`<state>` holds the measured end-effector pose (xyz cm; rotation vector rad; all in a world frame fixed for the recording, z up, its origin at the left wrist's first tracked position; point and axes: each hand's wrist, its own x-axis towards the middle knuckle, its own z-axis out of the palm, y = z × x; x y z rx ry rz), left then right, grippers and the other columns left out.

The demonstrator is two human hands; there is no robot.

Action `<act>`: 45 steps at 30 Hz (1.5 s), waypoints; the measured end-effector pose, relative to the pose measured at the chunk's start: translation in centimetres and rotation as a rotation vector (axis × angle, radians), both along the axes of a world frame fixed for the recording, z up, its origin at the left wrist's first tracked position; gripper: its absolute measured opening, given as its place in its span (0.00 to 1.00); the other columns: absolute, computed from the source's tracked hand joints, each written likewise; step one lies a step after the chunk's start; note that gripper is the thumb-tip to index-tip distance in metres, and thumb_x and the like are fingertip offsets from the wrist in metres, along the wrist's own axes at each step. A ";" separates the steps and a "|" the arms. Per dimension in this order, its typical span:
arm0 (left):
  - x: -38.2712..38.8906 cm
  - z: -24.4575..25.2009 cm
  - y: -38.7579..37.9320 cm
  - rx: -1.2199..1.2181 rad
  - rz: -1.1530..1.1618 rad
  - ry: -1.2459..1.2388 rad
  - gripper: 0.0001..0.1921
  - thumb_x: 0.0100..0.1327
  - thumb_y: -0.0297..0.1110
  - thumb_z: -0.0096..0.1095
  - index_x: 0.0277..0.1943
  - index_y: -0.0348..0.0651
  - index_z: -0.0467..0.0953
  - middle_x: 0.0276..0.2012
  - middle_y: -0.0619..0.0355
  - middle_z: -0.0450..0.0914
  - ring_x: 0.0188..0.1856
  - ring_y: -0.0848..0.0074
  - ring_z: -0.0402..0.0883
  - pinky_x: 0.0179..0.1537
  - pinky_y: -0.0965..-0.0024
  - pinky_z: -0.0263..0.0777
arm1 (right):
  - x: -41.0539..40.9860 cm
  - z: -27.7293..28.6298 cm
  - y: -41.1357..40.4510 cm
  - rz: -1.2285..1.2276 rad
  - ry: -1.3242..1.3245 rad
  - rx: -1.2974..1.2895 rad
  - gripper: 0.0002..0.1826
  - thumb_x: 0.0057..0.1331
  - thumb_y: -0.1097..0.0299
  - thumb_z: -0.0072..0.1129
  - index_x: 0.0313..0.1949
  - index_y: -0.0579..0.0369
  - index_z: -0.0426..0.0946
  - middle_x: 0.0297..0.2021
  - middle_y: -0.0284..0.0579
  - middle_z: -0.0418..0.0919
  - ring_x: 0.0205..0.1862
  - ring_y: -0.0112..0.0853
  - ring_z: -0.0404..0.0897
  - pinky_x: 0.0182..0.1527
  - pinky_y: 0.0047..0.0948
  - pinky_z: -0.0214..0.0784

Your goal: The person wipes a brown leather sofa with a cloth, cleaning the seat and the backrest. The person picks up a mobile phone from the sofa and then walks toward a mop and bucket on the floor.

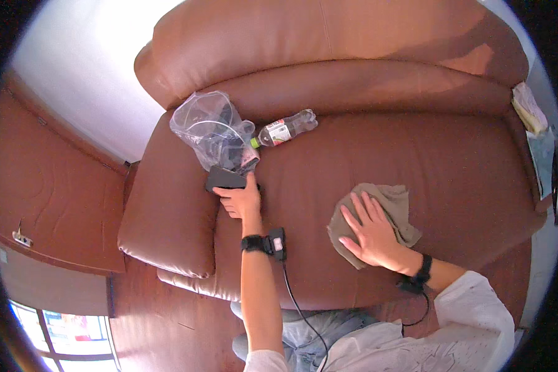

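Note:
My left hand (242, 200) has its thumb and fingers around the near edge of a dark flat rectangular object (224, 178), which looks like a phone. This object is beside the left armrest, against a clear plastic bag (209, 123) with several things inside, hard to make out. A clear plastic bottle (286, 129) with a green cap lies on its side by the bag, its cap towards it. On the seat of the brown leather sofa (428, 153), my right hand (374, 237) rests flat on a crumpled grey-brown cloth (397, 200), fingers spread.
The sofa's padded left armrest (172, 200) and its backrest (279, 42) bound the seat. Some packets (530, 109) lie along the right armrest. A brown wooden door or panel (56, 181) with a handle stands at the left, above wooden flooring (158, 325). Cables hang from both wrist straps.

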<state>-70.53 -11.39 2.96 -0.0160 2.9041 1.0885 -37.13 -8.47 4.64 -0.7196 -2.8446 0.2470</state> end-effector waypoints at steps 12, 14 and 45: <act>6.2 -1.4 -14.2 -0.223 -0.499 0.415 0.35 0.60 0.47 0.67 0.67 0.39 0.69 0.63 0.42 0.71 0.63 0.50 0.71 0.63 0.47 0.62 | -19.9 -3.6 11.4 -0.112 0.050 0.093 0.37 0.78 0.46 0.35 0.75 0.63 0.54 0.74 0.66 0.54 0.77 0.58 0.49 0.78 0.53 0.35; 6.6 -2.7 -15.4 -0.233 -0.484 0.475 0.34 0.62 0.49 0.65 0.68 0.40 0.69 0.64 0.42 0.70 0.65 0.51 0.70 0.65 0.47 0.61 | -21.2 -3.3 10.6 -0.195 -0.007 0.096 0.37 0.78 0.48 0.34 0.74 0.66 0.54 0.74 0.67 0.53 0.77 0.58 0.49 0.78 0.53 0.35; 6.7 -3.4 -16.3 -0.189 -0.400 0.596 0.31 0.66 0.53 0.61 0.64 0.39 0.72 0.63 0.44 0.73 0.63 0.52 0.73 0.64 0.50 0.64 | -0.9 -2.2 -4.0 -0.031 0.006 0.130 0.48 0.73 0.42 0.47 0.68 0.84 0.53 0.72 0.80 0.48 0.76 0.66 0.45 0.78 0.55 0.35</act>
